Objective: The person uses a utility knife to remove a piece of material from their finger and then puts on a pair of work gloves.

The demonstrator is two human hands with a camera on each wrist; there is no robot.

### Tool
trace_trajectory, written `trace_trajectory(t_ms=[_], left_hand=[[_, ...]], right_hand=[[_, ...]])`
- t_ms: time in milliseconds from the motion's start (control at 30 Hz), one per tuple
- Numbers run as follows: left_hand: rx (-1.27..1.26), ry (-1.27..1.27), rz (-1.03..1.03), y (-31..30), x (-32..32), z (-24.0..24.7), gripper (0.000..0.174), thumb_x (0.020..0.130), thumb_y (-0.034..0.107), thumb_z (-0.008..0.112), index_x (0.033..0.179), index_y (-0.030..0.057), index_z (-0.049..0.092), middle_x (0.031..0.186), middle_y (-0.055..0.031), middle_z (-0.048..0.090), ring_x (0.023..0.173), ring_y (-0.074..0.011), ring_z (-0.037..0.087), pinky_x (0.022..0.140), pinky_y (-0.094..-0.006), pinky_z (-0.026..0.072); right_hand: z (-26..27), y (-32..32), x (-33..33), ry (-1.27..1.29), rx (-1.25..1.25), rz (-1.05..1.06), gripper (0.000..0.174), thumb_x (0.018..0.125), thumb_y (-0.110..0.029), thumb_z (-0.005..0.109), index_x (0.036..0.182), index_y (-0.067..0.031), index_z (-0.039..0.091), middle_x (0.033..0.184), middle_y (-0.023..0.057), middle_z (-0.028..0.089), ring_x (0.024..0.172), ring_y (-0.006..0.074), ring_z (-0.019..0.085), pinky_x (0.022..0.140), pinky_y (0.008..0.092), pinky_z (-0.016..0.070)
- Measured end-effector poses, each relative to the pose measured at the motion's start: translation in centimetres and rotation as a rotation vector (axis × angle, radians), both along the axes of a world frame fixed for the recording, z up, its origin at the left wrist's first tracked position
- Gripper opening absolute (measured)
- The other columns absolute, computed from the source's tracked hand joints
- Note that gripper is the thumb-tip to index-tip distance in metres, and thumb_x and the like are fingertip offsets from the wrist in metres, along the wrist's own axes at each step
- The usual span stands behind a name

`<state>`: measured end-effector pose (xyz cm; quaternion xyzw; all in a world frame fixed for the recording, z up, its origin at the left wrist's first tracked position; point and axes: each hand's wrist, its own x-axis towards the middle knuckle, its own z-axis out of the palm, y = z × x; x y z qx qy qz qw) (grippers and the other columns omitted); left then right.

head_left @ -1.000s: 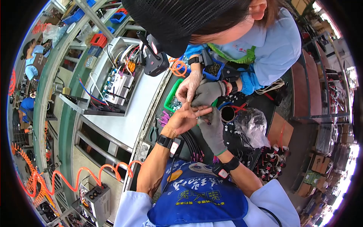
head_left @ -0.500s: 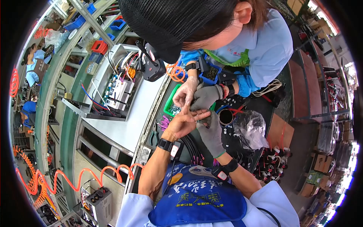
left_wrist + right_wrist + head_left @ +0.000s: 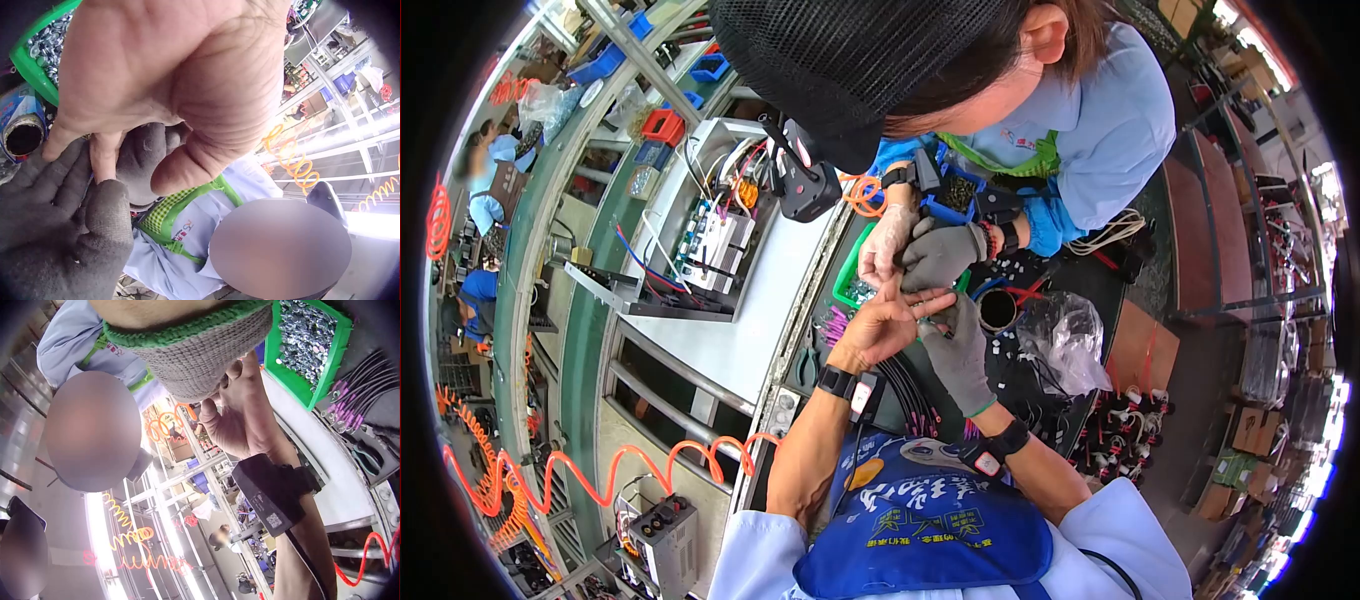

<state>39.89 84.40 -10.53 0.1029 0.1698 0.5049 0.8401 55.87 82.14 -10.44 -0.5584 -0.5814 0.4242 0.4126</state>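
Note:
My bare left hand (image 3: 880,328) is turned partly palm up with its fingers extended over the dark bench. Its outer fingers lie across my right hand (image 3: 957,350), which wears a grey knit glove. In the left wrist view the right glove (image 3: 69,237) shows its palm, fingers fairly straight, with a bare finger (image 3: 104,156) of the left hand between its fingers and thumb. Opposite, another person's thinly gloved hand (image 3: 886,245) meets my left index fingertip, and their grey-gloved hand (image 3: 943,254) sits close beside it. What lies between the fingers is hidden.
A green bin (image 3: 345,347) of small metal fasteners stands beyond the hands. Around them are an open can (image 3: 999,309), a clear plastic bag (image 3: 1068,340), purple-ended black cables (image 3: 908,385) and pliers (image 3: 805,366). A metal chassis (image 3: 700,250) with wiring sits on the left. The other person leans close overhead.
The head view has shifted slightly. The other person's thinly gloved hand has turned and its fingers have drawn together at my left index fingertip. My own hands stay almost in place.

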Motion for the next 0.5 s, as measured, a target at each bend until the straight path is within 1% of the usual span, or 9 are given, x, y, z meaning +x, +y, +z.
trace_trajectory(t_ms=[300,400,500], left_hand=[[-0.002,0.016,-0.008,0.06,-0.06,0.52,0.105,0.073,-0.001,0.068,0.158,0.0281,0.014,0.149,-0.0263,0.040,0.144,-0.0416,0.041,0.108,-0.0693,0.0331],[0.002,0.012,-0.002,0.05,-0.09,0.09,0.106,0.074,0.000,0.068,0.159,0.0270,0.012,0.149,-0.0259,0.039,0.144,-0.0414,0.041,0.108,-0.0688,0.0336],[0.019,-0.009,-0.012,0.18,-0.16,-0.25,0.106,0.074,0.000,0.068,0.159,0.0283,0.012,0.149,-0.0256,0.039,0.144,-0.0413,0.041,0.108,-0.0688,0.0336]], right_hand=[[0.01,0.12,-0.10,0.008,0.009,-0.003,0.054,0.084,-0.009,0.071,0.131,-0.0009,0.048,0.104,0.0112,0.070,0.088,0.0169,0.070,0.077,0.0300,0.0573],[-0.19,0.19,-0.18,0.033,-0.001,-0.005,0.054,0.083,-0.009,0.072,0.131,-0.0010,0.048,0.104,0.0113,0.070,0.088,0.0170,0.070,0.077,0.0302,0.0573],[-0.37,0.25,-0.12,0.017,-0.007,0.003,0.054,0.083,-0.010,0.072,0.131,-0.0014,0.047,0.104,0.0116,0.070,0.087,0.0173,0.070,0.077,0.0304,0.0574]])
